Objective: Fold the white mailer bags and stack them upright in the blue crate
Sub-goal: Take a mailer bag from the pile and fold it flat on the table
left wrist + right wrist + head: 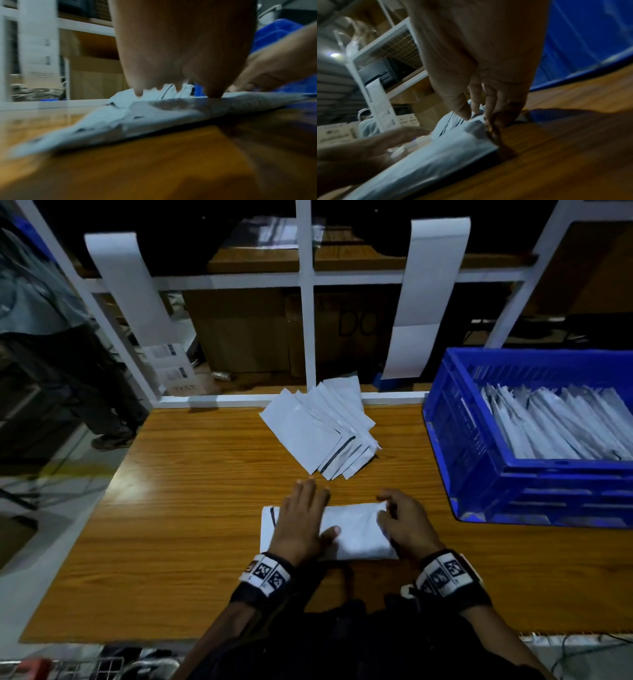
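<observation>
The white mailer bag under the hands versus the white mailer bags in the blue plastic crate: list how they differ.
The white mailer bag under the hands lies flat on the wooden table; the white mailer bags in the blue plastic crate stand on edge, leaning.

It is a single bag, pressed by the left hand and pinched at its edge by the right hand; those are packed in a row, untouched.

All are white plastic.
</observation>
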The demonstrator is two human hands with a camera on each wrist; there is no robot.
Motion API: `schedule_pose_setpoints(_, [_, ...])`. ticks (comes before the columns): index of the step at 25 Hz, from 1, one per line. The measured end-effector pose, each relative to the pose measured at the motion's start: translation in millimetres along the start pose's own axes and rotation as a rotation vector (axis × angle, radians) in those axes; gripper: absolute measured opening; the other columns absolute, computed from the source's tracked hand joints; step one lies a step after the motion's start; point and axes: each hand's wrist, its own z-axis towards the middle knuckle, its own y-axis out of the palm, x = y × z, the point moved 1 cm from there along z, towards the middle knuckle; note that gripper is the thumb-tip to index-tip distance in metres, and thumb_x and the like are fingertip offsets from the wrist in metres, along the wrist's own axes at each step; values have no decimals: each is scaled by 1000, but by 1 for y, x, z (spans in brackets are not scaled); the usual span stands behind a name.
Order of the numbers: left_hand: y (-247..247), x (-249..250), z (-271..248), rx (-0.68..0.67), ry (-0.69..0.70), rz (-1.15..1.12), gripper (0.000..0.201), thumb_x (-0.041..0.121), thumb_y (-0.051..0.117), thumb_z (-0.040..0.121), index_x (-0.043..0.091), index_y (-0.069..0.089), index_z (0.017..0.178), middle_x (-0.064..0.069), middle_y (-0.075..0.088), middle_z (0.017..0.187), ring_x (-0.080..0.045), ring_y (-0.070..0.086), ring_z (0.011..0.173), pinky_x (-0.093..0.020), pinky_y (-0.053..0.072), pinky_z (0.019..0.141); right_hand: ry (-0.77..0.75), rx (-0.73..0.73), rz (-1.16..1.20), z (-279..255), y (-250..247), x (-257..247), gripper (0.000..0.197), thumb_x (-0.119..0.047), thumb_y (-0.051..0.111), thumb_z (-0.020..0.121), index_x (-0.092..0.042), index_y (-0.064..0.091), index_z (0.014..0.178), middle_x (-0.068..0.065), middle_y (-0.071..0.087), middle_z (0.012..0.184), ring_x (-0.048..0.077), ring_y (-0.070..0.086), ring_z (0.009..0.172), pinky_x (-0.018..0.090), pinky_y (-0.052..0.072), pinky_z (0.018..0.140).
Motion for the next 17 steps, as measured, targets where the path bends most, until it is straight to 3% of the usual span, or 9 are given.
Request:
schedule_pose_setpoints(2, [11, 5, 2, -193, -3, 16, 64, 56, 32, 103, 31, 12, 159, -6, -10, 169, -30, -11, 154, -51, 3, 122, -117, 118, -163, -3, 5, -12, 38, -18, 61, 92, -17, 59, 130, 3, 60, 120, 21, 56, 110, 41, 50, 93])
schedule_pose_setpoints(4, [14, 7, 2, -248, -9, 24, 60, 54, 20, 106, 32, 7, 160, -6, -14, 168, -29, -13, 154, -50, -1, 122, -284, 167, -205, -9, 16, -24, 39, -21, 58, 94, -15, 56, 133, 4, 55, 132, 21, 49, 121, 42, 46, 100])
schedule_pose_setpoints(6, [13, 3, 0, -260, -12, 34, 66, 60, 6, 101, 32, 5, 161, -6, -14, 168, -28, -13, 154, -48, -2, 122, -344, 65, -260, -14, 30, -32, 44, -30, 50, 99, -18, 48, 142, 4, 45, 148, 22, 39, 137, 46, 38, 110])
schedule_pose_setpoints(8, [15, -2, -4, -252, 23, -8, 94, 77, -15, 81, 31, 2, 161, -4, -16, 168, -27, -16, 154, -46, -7, 122, -291, -135, -403, -14, 40, -29, 51, -41, 36, 105, -27, 30, 154, 0, 21, 164, 20, 14, 152, 47, 17, 122])
schedule_pose_setpoints(10, [18, -6, -8, -228, 74, -57, 114, 87, -28, 64, 31, -2, 160, -2, -18, 167, -25, -18, 153, -42, -11, 120, -257, -259, -523, -13, 39, -23, 56, -48, 24, 106, -31, 14, 159, -4, 1, 168, 17, -4, 154, 43, 1, 122])
schedule_pose_setpoints(12, [20, -10, -10, -205, 112, -66, 116, 90, -27, 62, 32, -5, 160, -1, -20, 166, -24, -19, 153, -37, -15, 116, -267, -299, -592, -14, 35, -21, 67, -61, 11, 101, -29, 9, 160, -4, -8, 168, 16, -12, 154, 40, -5, 121])
schedule_pose_setpoints(15, [22, -13, -10, -206, 122, -76, 117, 92, -25, 61, 33, -4, 159, -2, -18, 167, -25, -18, 153, -34, -17, 114, -284, -293, -636, -18, 35, -20, 92, -72, -10, 81, -28, 6, 160, -6, -12, 167, 17, -16, 153, 39, -9, 120])
schedule_pose_setpoints(17, [24, -11, -7, -210, 114, -90, 120, 93, -24, 60, 32, -1, 160, -4, -14, 167, -27, -16, 154, -35, -17, 113, -282, -263, -647, -19, 37, -19, 88, -73, -8, 86, -28, 6, 160, -6, -11, 167, 17, -15, 153, 40, -8, 121])
